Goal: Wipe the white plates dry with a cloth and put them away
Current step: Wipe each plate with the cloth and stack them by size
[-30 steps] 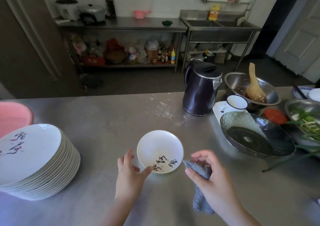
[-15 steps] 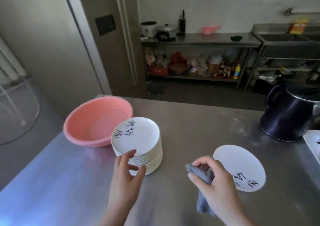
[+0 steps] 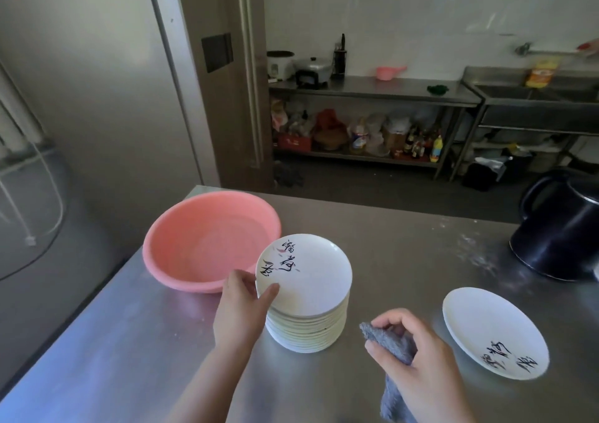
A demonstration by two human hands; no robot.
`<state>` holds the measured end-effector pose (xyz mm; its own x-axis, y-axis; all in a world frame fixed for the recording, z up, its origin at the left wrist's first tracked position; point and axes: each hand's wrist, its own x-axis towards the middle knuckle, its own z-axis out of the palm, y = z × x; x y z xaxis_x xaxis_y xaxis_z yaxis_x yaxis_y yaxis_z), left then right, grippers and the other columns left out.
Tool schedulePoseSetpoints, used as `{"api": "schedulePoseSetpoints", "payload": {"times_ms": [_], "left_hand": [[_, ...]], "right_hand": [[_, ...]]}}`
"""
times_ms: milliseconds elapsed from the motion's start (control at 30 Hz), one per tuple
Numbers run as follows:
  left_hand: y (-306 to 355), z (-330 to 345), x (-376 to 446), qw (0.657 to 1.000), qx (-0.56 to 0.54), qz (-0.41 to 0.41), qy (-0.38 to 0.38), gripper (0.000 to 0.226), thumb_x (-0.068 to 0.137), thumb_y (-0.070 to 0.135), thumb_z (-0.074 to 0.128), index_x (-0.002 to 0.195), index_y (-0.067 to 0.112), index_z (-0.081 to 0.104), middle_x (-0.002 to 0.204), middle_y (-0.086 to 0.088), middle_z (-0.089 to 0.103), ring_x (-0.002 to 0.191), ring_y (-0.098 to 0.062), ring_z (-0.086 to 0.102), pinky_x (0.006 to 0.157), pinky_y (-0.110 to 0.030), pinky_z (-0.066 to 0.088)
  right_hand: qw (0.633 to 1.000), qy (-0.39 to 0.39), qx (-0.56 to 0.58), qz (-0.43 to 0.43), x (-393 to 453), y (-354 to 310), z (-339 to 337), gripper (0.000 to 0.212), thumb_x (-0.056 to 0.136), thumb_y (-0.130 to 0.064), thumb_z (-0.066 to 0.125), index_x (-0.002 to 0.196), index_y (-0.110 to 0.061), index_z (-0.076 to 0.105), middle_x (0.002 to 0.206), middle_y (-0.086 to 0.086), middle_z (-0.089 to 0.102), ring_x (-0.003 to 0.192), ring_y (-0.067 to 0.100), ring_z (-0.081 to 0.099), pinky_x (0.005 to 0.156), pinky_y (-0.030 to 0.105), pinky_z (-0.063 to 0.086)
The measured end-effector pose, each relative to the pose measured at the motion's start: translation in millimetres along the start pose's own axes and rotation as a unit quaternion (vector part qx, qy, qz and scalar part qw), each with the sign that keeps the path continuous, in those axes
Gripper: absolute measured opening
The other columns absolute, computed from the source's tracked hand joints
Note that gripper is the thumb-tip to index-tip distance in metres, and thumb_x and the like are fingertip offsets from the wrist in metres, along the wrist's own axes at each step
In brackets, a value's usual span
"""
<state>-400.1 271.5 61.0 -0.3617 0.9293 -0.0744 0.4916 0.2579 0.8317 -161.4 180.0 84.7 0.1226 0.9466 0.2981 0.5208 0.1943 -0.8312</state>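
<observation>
A tall stack of white plates [image 3: 308,328] with black calligraphy stands on the steel table [image 3: 129,341] in front of me. My left hand [image 3: 240,309] grips the left rim of the top plate [image 3: 311,276], thumb on its upper face. To the right, my right hand [image 3: 418,364] holds a grey cloth [image 3: 393,348] that hangs down from my fingers. A single white plate [image 3: 486,322] lies flat on the table at the right, apart from both hands.
A pink plastic basin [image 3: 181,247] sits just left of the stack, touching it or nearly so. A black kettle [image 3: 560,228] stands at the far right. The table's left edge drops off beside the basin. Shelves and a sink line the back wall.
My view swung left, away from the single plate. My left hand let go of that plate, moved to the stack and took hold of the top plate's rim. The right hand kept the cloth.
</observation>
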Motion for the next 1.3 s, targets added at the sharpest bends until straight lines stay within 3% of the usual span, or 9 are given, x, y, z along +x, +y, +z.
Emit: {"api": "schedulePoseSetpoints", "payload": {"times_ms": [167,333,467,600,700,833,1000,1133,1300], "left_hand": [[-4.1,-1.7,8.5,0.999,0.016,-0.028,-0.034,0.039,0.075,0.039,0.078,0.09,0.02,0.047,0.089,0.006,0.06,0.082,-0.012,0.059,0.06,-0.032,0.038],[-1.6,-2.8,11.4,0.998,-0.006,-0.04,-0.049,0.033,0.074,0.031,0.078,0.09,0.018,0.052,0.086,0.005,0.063,0.079,-0.012,0.059,0.06,-0.031,0.039],[3.9,-2.1,10.3,0.998,-0.037,-0.024,-0.037,0.03,0.077,0.027,0.076,0.095,0.018,0.054,0.088,0.006,0.063,0.08,-0.011,0.059,0.062,-0.03,0.04],[15.0,-2.7,10.1,0.995,-0.096,-0.003,-0.011,0.025,0.079,0.017,0.071,0.098,0.019,0.054,0.089,0.004,0.068,0.079,-0.016,0.065,0.076,-0.04,0.053],[17.1,-0.5,10.4,0.984,-0.172,-0.036,-0.038,0.025,0.082,0.006,0.065,0.096,0.019,0.049,0.076,-0.001,0.071,0.055,-0.017,0.067,0.076,-0.051,0.057],[16.2,1.9,4.6,0.964,-0.254,-0.078,-0.013,0.036,0.079,-0.003,0.066,0.103,0.018,0.052,0.06,0.004,0.069,0.054,-0.015,0.066,0.083,-0.05,0.057],[30.0,-1.7,-20.9,0.935,-0.346,-0.072,-0.014,0.046,0.08,-0.012,0.064,0.118,0.013,0.055,0.071,-0.008,0.066,0.066,-0.024,0.064,0.062,-0.033,0.056],[46.6,4.3,-59.3,0.92,-0.378,-0.066,-0.075,0.042,0.083,-0.012,0.063,0.112,0.018,0.058,0.079,-0.011,0.068,0.071,-0.024,0.066,0.061,-0.032,0.055],[54.9,39.7,-121.2,0.912,-0.377,-0.084,-0.136,0.034,0.085,-0.011,0.062,0.104,0.018,0.061,0.083,-0.014,0.073,0.069,-0.023,0.068,0.054,-0.027,0.056]], "right_hand": [[0.999,0.01,-0.03,0.021,-1.9,-0.1,5.0,0.047,0.063,0.001,0.085,0.079,-0.039,0.065,0.079,-0.013,0.062,0.074,0.012,0.06,0.065,0.008,0.042],[0.999,0.016,-0.018,0.034,-1.9,-3.6,15.4,0.029,0.059,-0.025,0.078,0.081,-0.039,0.066,0.082,-0.012,0.062,0.073,0.014,0.06,0.064,0.009,0.042],[0.999,0.014,-0.015,0.034,-2.5,-5.2,19.7,0.028,0.058,-0.026,0.075,0.081,-0.038,0.066,0.08,-0.01,0.061,0.068,0.013,0.06,0.062,0.01,0.043],[0.999,0.006,-0.025,0.038,-3.2,-4.5,17.9,0.026,0.059,-0.028,0.074,0.082,-0.038,0.066,0.082,-0.01,0.061,0.07,0.014,0.059,0.063,0.011,0.043],[0.999,0.006,-0.025,0.041,-4.4,-5.3,15.9,0.026,0.06,-0.028,0.074,0.082,-0.039,0.066,0.082,-0.011,0.061,0.069,0.015,0.058,0.062,0.012,0.042],[0.999,0.011,-0.015,0.043,-8.6,-5.2,8.5,0.026,0.063,-0.025,0.077,0.083,-0.036,0.066,0.08,-0.008,0.059,0.065,0.015,0.057,0.061,0.014,0.043],[0.998,0.026,-0.011,0.061,-20.2,1.0,-10.2,0.03,0.069,-0.017,0.083,0.087,-0.035,0.066,0.077,-0.005,0.058,0.067,0.017,0.057,0.066,0.023,0.046],[0.996,0.041,0.004,0.08,-33.0,8.7,-41.9,0.034,0.074,-0.007,0.081,0.087,-0.035,0.065,0.082,-0.007,0.06,0.074,0.016,0.06,0.072,0.028,0.048],[0.992,0.076,0.022,0.096,-55.0,24.0,-94.9,0.037,0.075,-0.004,0.079,0.081,-0.037,0.063,0.084,-0.014,0.062,0.079,0.013,0.06,0.067,0.015,0.044]]}}
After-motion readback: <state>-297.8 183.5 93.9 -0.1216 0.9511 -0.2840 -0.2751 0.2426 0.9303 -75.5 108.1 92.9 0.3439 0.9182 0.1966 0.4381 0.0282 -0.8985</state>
